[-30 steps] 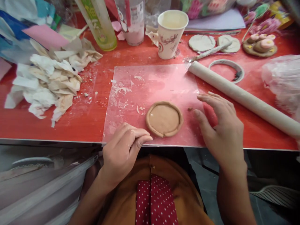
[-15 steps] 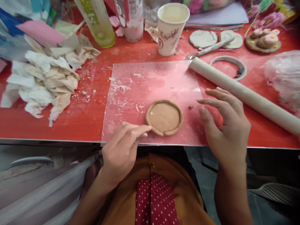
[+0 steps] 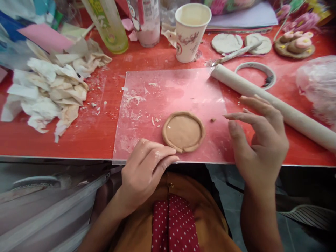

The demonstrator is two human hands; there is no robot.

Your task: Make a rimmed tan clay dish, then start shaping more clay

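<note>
A round, flat piece of brown clay (image 3: 183, 130) with a raised coil rim lies on a clear plastic sheet (image 3: 147, 122). The rim's two ends meet at a small visible seam on the side nearest me. My left hand (image 3: 147, 171) is at the rim's lower left, its fingertips touching or very close to the coil, with a small gap between thumb and fingers. To the right of the clay, my right hand (image 3: 259, 143) hovers, fingers spread and curved, with nothing in it. A tiny clay crumb (image 3: 213, 120) sits between the disc and that hand.
A grey tube (image 3: 273, 105) lies diagonally at the right beside a tape roll (image 3: 274, 78). Behind stand a paper cup (image 3: 191, 38), a bottle (image 3: 111, 33) and pale clay discs (image 3: 227, 43) with a knife-like tool (image 3: 237, 52). Crumpled tissues (image 3: 47, 91) are heaped left.
My left hand has slid slightly right along the near rim, thumb now parted more from the fingers. The right hand has shifted a little further right, away from the clay.
</note>
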